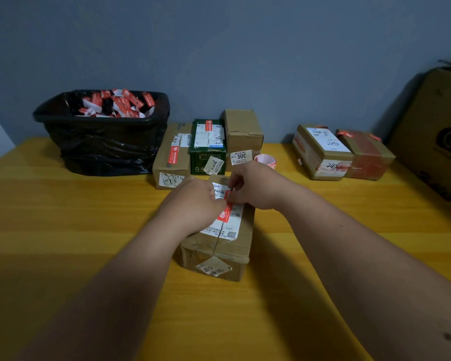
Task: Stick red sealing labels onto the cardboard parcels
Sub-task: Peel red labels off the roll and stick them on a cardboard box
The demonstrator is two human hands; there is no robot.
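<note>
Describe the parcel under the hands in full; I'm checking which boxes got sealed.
The parcel is a long brown cardboard box lying flat on the yellow table, its taped end facing the camera. A white shipping label covers its top, a small worn sticker its near end. A red sealing label lies over the top seam, held by the left hand and right hand.
</note>
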